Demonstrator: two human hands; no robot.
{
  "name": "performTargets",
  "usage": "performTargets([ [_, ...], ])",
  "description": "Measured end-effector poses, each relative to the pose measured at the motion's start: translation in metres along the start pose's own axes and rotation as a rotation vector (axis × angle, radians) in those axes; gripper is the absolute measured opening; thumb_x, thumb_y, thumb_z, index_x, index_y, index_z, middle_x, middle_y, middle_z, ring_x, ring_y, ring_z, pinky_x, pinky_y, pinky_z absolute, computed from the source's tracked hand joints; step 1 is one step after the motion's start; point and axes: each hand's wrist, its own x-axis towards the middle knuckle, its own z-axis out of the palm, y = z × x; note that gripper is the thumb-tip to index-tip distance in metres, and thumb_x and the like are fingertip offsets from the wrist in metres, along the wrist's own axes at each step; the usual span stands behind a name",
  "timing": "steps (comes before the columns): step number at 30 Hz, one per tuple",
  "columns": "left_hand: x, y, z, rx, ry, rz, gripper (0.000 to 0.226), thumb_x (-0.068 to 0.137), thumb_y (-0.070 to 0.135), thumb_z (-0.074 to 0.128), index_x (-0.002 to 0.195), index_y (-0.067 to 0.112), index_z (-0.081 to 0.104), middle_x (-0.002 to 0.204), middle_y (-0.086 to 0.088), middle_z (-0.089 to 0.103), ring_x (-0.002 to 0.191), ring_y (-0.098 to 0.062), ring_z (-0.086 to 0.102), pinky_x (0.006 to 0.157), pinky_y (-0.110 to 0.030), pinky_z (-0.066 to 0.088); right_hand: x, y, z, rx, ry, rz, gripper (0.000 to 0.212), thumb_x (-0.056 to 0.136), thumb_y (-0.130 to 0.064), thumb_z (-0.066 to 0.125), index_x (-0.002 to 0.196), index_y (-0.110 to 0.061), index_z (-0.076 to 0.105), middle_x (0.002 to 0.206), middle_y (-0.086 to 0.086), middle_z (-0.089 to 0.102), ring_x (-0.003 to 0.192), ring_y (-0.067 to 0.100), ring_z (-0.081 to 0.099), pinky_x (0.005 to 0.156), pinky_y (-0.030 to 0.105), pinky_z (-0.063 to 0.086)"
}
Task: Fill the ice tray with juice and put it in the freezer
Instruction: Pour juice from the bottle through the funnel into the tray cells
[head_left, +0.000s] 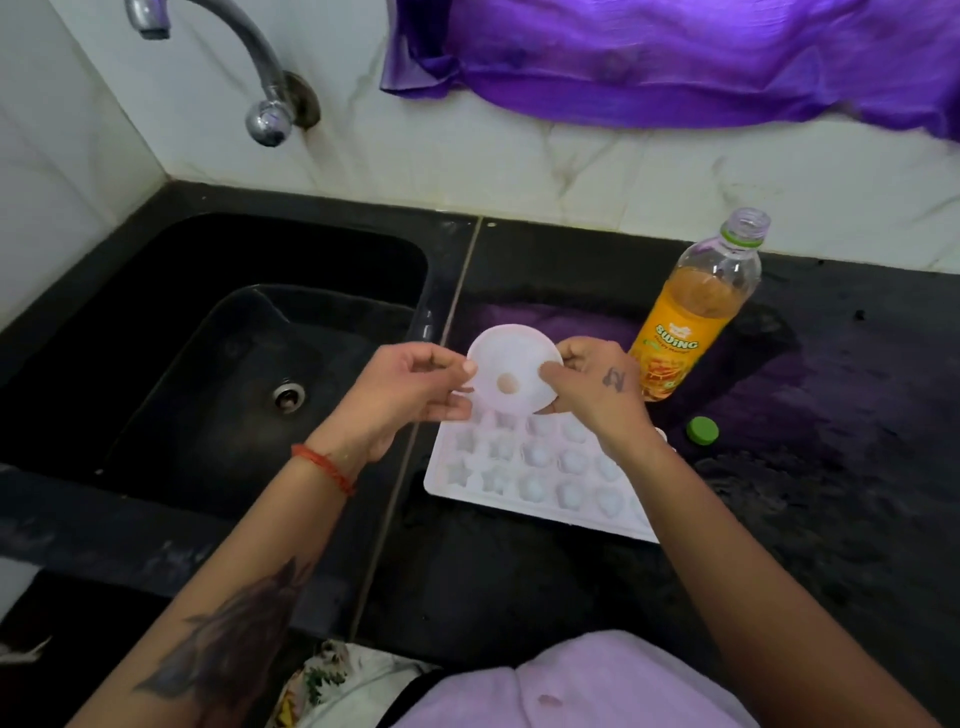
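The ice tray lies flat on the black counter, just right of the seam beside the sink; I see its star and round moulds all pale and dry, no juice in any of them. Above the tray's far edge I hold a white funnel, its wide mouth turned toward the camera and a small hole showing at its centre. My left hand pinches the funnel's left rim between thumb and curled fingers, and my right hand pinches its right rim the same way. The juice bottle stands upright near the counter's back edge, just right of my right hand, uncapped, with orange juice filling it up to roughly the shoulder and the neck clear. Its green cap lies on the counter near the bottle's base, beside the tray's right end. The sink basin holds nothing I can make out but its drain.
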Motion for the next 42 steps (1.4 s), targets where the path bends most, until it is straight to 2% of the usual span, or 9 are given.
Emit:
performTargets([
  [4,0.005,-0.002,-0.007,-0.071,0.156,-0.005,0.008,0.081,0.009,0.069,0.08,0.001,0.067,0.075,-0.012,0.07,0.061,-0.015,0.07,0.058,-0.022,0.057,0.005,-0.014,0.01,-0.003,-0.047,0.035,0.017,0.076,-0.005,0.057,0.064,-0.016,0.061,0.068,-0.001,0.066,0.053,0.019,0.07,0.065,0.043,0.06],
  [11,0.009,-0.016,-0.016,-0.137,0.262,-0.079,0.012,0.077,0.006,0.073,0.078,-0.004,0.066,0.068,-0.011,0.069,0.054,-0.013,0.069,0.052,-0.019,0.054,0.008,-0.009,0.029,0.002,-0.131,0.139,0.018,0.076,0.0,0.059,0.088,0.012,0.061,0.074,-0.001,0.065,0.051,0.016,0.07,0.068,0.043,0.058],
  [19,0.015,-0.022,-0.018,-0.14,0.301,-0.091,0.01,0.076,0.005,0.074,0.074,0.0,0.065,0.069,-0.012,0.069,0.052,-0.013,0.068,0.051,-0.019,0.054,0.014,-0.004,0.035,0.036,-0.171,0.182,0.004,0.078,0.0,0.061,0.075,0.003,0.06,0.09,0.008,0.067,0.054,0.017,0.07,0.06,0.032,0.059],
  [23,0.014,-0.027,-0.014,-0.128,0.29,-0.112,0.01,0.076,0.005,0.073,0.074,0.0,0.065,0.07,-0.012,0.068,0.051,-0.012,0.068,0.05,-0.018,0.054,0.009,0.005,0.022,-0.005,-0.212,0.156,0.02,0.083,-0.03,0.068,0.085,-0.011,0.066,0.094,0.007,0.072,0.066,0.017,0.072,0.069,0.03,0.06],
  [26,0.015,-0.028,-0.013,-0.13,0.294,-0.12,0.009,0.076,0.006,0.074,0.074,0.001,0.066,0.071,-0.011,0.07,0.052,-0.011,0.068,0.051,-0.017,0.054,-0.003,0.012,-0.003,-0.044,0.035,-0.01,0.031,0.082,-0.042,0.066,0.101,-0.018,0.068,0.093,-0.001,0.07,0.082,0.016,0.069,0.078,0.038,0.058],
  [29,0.016,-0.028,-0.013,-0.116,0.281,-0.125,0.01,0.076,0.007,0.074,0.076,0.002,0.066,0.072,-0.011,0.07,0.053,-0.011,0.069,0.05,-0.017,0.054,-0.021,0.02,-0.035,0.033,0.495,-0.276,0.021,0.081,-0.032,0.069,0.098,-0.019,0.067,0.085,-0.01,0.065,0.079,0.012,0.065,0.069,0.031,0.057],
  [32,0.016,-0.029,-0.014,-0.095,0.266,-0.126,0.012,0.076,0.01,0.074,0.078,0.002,0.066,0.075,-0.011,0.07,0.057,-0.013,0.07,0.05,-0.017,0.054,-0.022,0.029,-0.059,-0.08,0.844,-0.383,0.048,0.074,-0.032,0.075,0.115,-0.013,0.057,0.105,0.003,0.056,0.093,0.022,0.057,0.067,0.031,0.052],
  [37,0.014,-0.028,-0.014,-0.083,0.225,-0.141,0.015,0.079,0.015,0.072,0.082,0.003,0.064,0.083,-0.013,0.069,0.071,-0.021,0.069,0.053,-0.019,0.056,0.011,0.041,-0.075,-0.027,0.705,-0.194,0.11,0.062,-0.042,0.082,0.146,-0.017,0.016,0.148,0.01,0.028,0.137,0.022,0.028,0.11,0.043,0.033],
  [42,0.013,-0.029,-0.015,-0.092,0.211,-0.135,0.011,0.081,0.012,0.07,0.079,0.004,0.064,0.081,-0.013,0.069,0.07,-0.021,0.07,0.054,-0.02,0.057,0.038,0.042,-0.077,0.05,0.513,-0.169,0.105,0.063,-0.044,0.081,0.144,-0.029,0.016,0.142,0.004,0.042,0.126,0.019,0.046,0.097,0.034,0.043],
])
